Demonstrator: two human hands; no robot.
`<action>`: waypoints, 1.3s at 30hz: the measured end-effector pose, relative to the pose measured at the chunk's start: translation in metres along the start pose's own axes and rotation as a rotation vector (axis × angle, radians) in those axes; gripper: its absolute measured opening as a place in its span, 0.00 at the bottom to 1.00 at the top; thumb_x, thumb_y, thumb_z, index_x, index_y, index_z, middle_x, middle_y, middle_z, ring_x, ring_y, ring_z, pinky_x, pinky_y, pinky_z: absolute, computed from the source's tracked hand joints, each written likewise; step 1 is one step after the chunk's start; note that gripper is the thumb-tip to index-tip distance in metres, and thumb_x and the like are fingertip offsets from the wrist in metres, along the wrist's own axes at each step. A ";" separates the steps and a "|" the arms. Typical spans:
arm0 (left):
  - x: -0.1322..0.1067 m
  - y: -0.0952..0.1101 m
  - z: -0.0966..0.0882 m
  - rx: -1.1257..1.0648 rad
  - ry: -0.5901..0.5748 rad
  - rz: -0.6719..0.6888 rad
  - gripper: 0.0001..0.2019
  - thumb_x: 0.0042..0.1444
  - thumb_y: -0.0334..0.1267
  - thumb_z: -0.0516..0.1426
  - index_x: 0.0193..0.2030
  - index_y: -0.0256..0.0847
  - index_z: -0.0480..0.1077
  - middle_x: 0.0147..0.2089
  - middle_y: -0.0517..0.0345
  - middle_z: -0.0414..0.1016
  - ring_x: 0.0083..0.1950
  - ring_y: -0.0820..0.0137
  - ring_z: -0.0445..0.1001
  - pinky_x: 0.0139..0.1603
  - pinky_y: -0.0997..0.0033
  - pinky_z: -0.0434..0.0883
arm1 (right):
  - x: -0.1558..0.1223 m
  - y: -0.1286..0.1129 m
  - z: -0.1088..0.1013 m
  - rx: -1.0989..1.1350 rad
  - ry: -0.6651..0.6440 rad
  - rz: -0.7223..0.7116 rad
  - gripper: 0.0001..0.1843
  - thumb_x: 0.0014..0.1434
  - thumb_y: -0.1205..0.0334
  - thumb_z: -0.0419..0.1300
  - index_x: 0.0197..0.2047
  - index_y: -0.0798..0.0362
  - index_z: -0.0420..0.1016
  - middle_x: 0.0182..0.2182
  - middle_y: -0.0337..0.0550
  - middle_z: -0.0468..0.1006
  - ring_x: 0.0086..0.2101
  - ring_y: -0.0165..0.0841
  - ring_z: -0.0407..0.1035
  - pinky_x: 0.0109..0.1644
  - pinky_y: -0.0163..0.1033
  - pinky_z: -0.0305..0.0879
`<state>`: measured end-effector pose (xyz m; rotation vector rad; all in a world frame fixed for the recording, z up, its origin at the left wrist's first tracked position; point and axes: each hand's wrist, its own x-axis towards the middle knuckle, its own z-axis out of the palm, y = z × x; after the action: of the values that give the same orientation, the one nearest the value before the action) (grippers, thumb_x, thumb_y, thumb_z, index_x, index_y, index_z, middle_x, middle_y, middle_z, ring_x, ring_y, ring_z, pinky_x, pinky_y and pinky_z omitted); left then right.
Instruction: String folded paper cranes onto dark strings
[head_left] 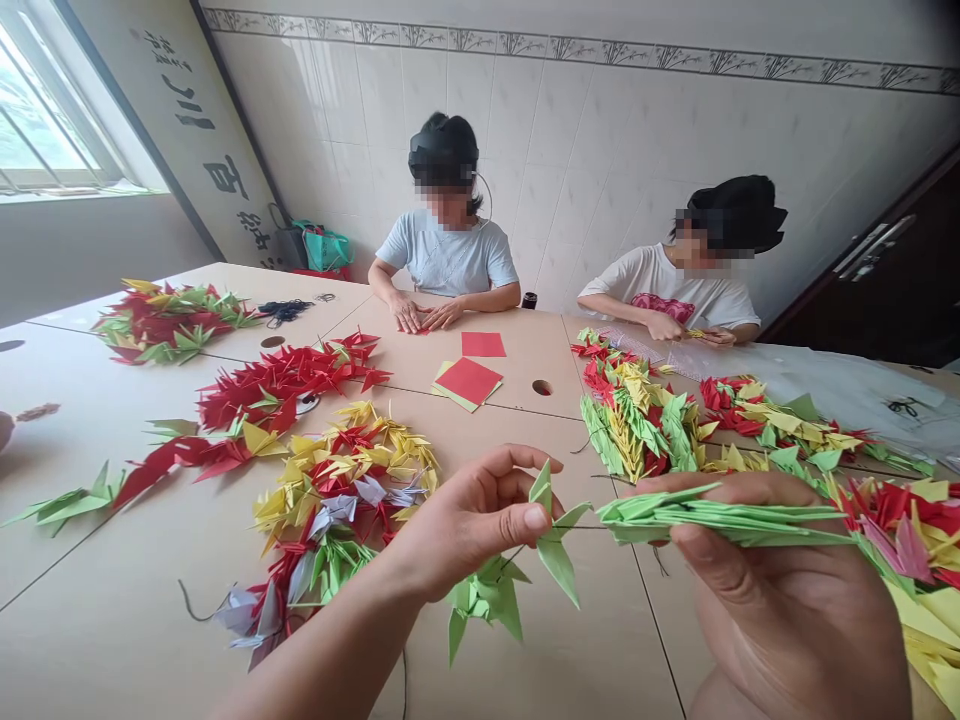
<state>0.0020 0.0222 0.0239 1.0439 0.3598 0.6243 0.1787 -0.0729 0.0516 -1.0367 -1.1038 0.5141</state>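
My left hand (480,525) pinches a light green folded paper crane (556,560) between thumb and fingers. A thin dark thread shows between this crane and a bundle of flattened green paper cranes (720,520). My right hand (787,610) is closed around that bundle, thumb in front and fingers behind. Just below my left hand are more green cranes (487,605) with pointed wings spread. Left of my forearm lies a yellow, red, green and white string of paper cranes (345,480), partly hidden by the arm.
Red crane strings (262,390) and a mixed pile (172,320) lie at left, with more strings (645,410) at right. Square paper sheets (469,384) sit mid-table. Across the table, one person (446,250) presses red paper; another person (675,290) handles yellow paper.
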 end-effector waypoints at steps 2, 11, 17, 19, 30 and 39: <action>0.000 -0.001 0.000 -0.007 -0.002 -0.002 0.23 0.50 0.48 0.67 0.49 0.40 0.70 0.34 0.58 0.72 0.33 0.74 0.69 0.32 0.77 0.62 | 0.000 0.001 0.003 -0.002 -0.009 0.009 0.09 0.53 0.64 0.69 0.36 0.44 0.74 0.35 0.38 0.85 0.30 0.37 0.79 0.32 0.39 0.77; 0.001 -0.003 0.002 -0.070 -0.059 -0.012 0.24 0.48 0.48 0.68 0.47 0.38 0.69 0.35 0.58 0.70 0.34 0.73 0.69 0.36 0.75 0.65 | -0.001 -0.001 0.015 -0.002 -0.134 0.052 0.09 0.53 0.65 0.69 0.36 0.44 0.76 0.33 0.39 0.84 0.35 0.38 0.80 0.35 0.37 0.79; 0.001 -0.004 0.003 -0.082 -0.057 -0.018 0.25 0.45 0.50 0.69 0.45 0.37 0.71 0.35 0.57 0.71 0.34 0.73 0.69 0.36 0.75 0.64 | -0.008 -0.002 0.027 0.022 -0.066 0.175 0.08 0.53 0.60 0.70 0.35 0.46 0.75 0.35 0.39 0.83 0.41 0.38 0.78 0.43 0.40 0.77; 0.001 -0.005 0.002 -0.094 -0.065 -0.016 0.27 0.44 0.51 0.69 0.45 0.37 0.71 0.35 0.57 0.71 0.34 0.74 0.69 0.36 0.75 0.63 | -0.008 0.000 0.025 0.042 -0.109 0.210 0.08 0.54 0.60 0.69 0.35 0.45 0.75 0.35 0.39 0.83 0.46 0.40 0.77 0.47 0.44 0.76; 0.004 -0.007 0.003 -0.155 -0.072 0.017 0.22 0.44 0.47 0.70 0.34 0.38 0.65 0.37 0.59 0.68 0.37 0.74 0.68 0.36 0.76 0.61 | 0.001 0.016 0.015 0.133 -0.302 0.205 0.07 0.58 0.65 0.66 0.39 0.45 0.74 0.37 0.39 0.83 0.38 0.37 0.79 0.39 0.39 0.77; 0.005 -0.010 0.004 -0.080 -0.015 -0.008 0.24 0.43 0.53 0.69 0.32 0.37 0.64 0.31 0.61 0.66 0.30 0.76 0.63 0.31 0.77 0.61 | 0.002 0.019 0.018 0.086 -0.220 0.196 0.06 0.56 0.64 0.68 0.37 0.46 0.75 0.32 0.38 0.80 0.31 0.33 0.76 0.35 0.35 0.75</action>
<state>0.0115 0.0193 0.0170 0.9702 0.3233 0.6180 0.1664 -0.0549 0.0371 -1.0359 -1.1679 0.8420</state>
